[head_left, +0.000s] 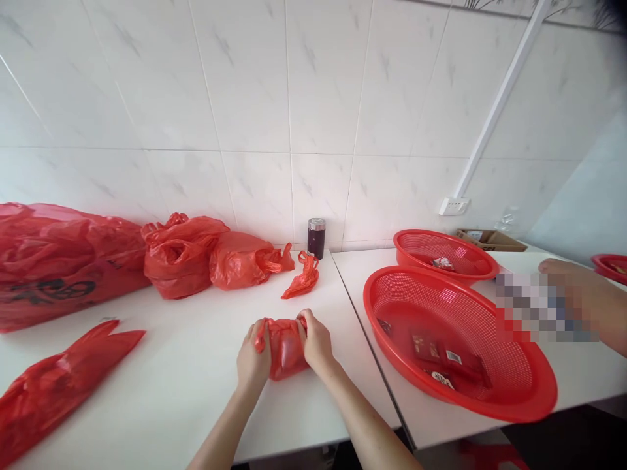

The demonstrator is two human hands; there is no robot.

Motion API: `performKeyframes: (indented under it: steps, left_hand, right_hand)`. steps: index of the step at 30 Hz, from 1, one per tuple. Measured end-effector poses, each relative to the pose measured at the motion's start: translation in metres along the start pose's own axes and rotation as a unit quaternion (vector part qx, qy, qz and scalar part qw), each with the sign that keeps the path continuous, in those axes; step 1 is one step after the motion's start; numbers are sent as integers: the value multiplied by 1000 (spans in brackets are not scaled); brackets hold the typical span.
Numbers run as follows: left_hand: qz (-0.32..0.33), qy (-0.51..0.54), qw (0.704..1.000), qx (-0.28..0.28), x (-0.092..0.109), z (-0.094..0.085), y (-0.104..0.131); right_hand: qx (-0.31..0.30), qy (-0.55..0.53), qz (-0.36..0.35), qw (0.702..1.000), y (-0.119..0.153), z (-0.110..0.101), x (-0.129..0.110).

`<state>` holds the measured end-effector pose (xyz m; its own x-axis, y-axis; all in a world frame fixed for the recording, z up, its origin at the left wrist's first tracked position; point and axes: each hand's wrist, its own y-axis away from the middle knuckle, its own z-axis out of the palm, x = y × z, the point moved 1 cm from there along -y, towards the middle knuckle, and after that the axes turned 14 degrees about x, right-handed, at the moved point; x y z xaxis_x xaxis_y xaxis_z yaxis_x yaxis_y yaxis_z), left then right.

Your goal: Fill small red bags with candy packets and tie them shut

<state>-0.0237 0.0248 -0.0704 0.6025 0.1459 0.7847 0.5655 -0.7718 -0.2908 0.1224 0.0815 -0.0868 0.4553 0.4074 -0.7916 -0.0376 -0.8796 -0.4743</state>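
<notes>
A small, filled red plastic bag [287, 352] rests on the white table between my hands. My left hand [253, 356] is closed on its left side, with a bunched end of the bag at the fingers. On the right side my right hand [315, 339] grips the bag's upper corner. What is inside the bag cannot be made out. Just behind it lies a small crumpled red bag [302, 277], touching neither hand.
Filled red bags [181, 254] line the wall at the left, with a flat red bag [59, 385] nearer. A dark cup [316, 239] stands behind. Two red baskets [531, 391] with packets are at the right, beside another person's arm [595, 300]. A cardboard box [499, 243] sits behind.
</notes>
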Motion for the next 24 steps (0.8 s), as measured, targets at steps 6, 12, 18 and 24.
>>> performKeyframes:
  steps: [6,12,18,24]
  left_hand:
    - [49,-100,992,-52,-17,-3,-9]
    - [85,-183,977,-67,-26,-6,-14]
    - [89,-247,962,-75,-30,4,-20]
    - [99,-276,954,-65,-29,12,-26]
  right_hand:
    - [-6,64,1,998,-16,-6,20]
    - [-11,92,-1,996,-18,-4,25]
    - [-17,124,46,991,-24,4,40]
    - [5,100,61,993,-28,9,40]
